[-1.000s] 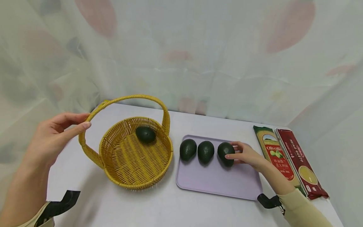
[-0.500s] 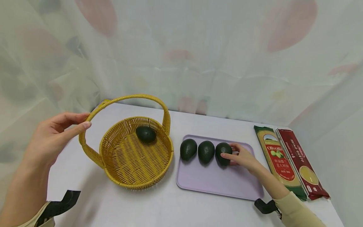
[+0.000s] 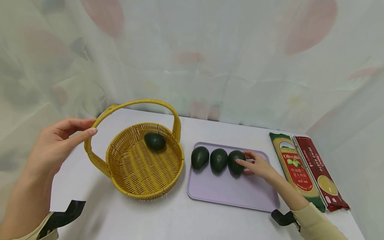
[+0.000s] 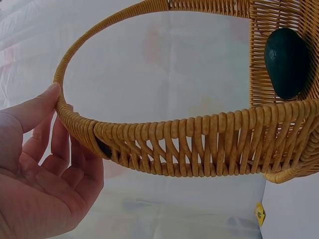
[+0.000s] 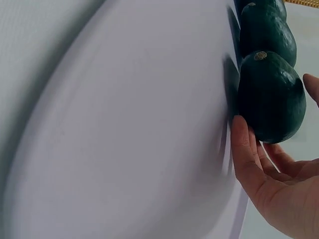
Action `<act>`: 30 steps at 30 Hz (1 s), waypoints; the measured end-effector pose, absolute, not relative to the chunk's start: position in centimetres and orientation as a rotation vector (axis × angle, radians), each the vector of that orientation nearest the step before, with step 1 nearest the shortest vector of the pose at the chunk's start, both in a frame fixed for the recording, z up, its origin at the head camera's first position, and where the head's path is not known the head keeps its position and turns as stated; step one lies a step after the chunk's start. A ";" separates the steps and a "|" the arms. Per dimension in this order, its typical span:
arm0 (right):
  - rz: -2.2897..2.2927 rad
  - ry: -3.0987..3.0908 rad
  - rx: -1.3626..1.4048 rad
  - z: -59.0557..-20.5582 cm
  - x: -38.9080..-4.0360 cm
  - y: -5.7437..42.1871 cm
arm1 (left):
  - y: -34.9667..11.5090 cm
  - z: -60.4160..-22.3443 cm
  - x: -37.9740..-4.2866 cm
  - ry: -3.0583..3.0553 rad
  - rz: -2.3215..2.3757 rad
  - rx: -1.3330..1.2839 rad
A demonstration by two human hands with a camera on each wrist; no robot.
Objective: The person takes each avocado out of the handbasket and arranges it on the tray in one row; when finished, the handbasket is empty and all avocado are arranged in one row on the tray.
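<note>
My left hand [image 3: 61,143] pinches the handle of a yellow-brown woven basket [image 3: 109,150] between thumb and fingers; the left wrist view shows the thumb tip on the handle [image 4: 144,132]. Inside the basket, near its far right wall, lies one dark green avocado [image 3: 154,141]. On a lilac tray [image 3: 216,193] three more avocados lie in a row: a left one [image 3: 200,158], a middle one [image 3: 218,161] and a right one [image 3: 236,162]. Around the right one is my right hand [image 3: 258,166]. In the right wrist view its fingers [image 5: 240,134] touch the avocado's side, the thumb slightly apart from it.
Right of the tray lie two pasta packets, one green and yellow [image 3: 295,166] and one dark red [image 3: 319,173]. A pale patterned curtain [image 3: 192,60] hangs behind the white table [image 3: 168,220]. Black straps are on both wrists.
The right hand has slid the right avocado a little left, beside the middle one. Its thumb has since eased slightly away. The left hand and basket have hardly moved.
</note>
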State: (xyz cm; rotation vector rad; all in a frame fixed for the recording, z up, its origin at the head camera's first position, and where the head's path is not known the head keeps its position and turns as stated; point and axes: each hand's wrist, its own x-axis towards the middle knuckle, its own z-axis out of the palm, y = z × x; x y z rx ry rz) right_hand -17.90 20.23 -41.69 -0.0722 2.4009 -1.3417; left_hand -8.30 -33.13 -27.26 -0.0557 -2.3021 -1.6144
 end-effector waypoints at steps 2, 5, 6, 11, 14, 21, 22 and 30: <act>-1.333 2.406 -0.078 -41.7 -18.0 20.4 | -33.2 -27.3 -8.3 -2.300 -1.631 -0.052; -1.348 2.409 -0.088 -41.7 -18.1 20.5 | -33.2 -27.3 -8.3 -2.289 -1.654 -0.058; -1.355 2.408 -0.092 -41.7 -18.1 20.6 | -33.2 -27.3 -8.3 -2.288 -1.656 -0.059; -1.396 2.387 -0.083 -41.9 -18.3 20.9 | -33.2 -27.3 -8.3 -2.281 -1.661 -0.075; -1.420 2.370 -0.068 -42.0 -18.3 20.9 | -33.2 -27.3 -8.3 -2.280 -1.666 -0.076; -1.471 2.339 -0.046 -42.1 -18.0 20.8 | -33.2 -27.3 -8.3 -2.276 -1.673 -0.080; -1.477 2.336 -0.045 -42.1 -18.0 20.8 | -33.2 -27.3 -8.3 -2.275 -1.675 -0.078; -1.503 2.322 -0.041 -42.1 -17.5 20.5 | -33.3 -27.3 -8.3 -2.287 -1.666 -0.080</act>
